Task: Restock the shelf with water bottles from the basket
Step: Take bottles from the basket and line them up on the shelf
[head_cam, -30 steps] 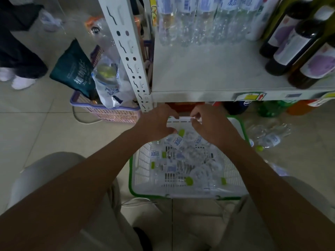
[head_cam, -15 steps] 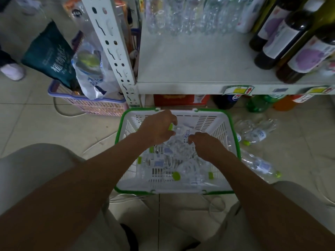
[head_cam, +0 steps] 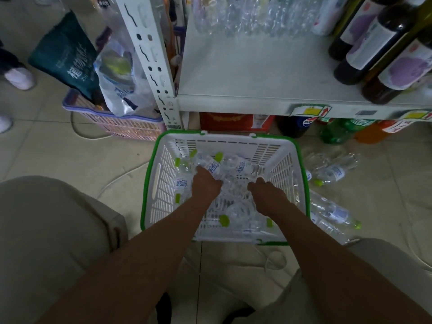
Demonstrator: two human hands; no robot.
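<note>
Left hand (head_cam: 206,186), right hand (head_cam: 266,195) apparently deeper in basket (head_cam: 161,183)

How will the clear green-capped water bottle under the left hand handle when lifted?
Probably squashy: the clear green-capped plastic water bottle looks thin and ribbed, so the left hand may dent it. Likely to roll if released, being round and lying loose on others in the white green-rimmed basket. Weight unclear; its fill does not show.
</note>
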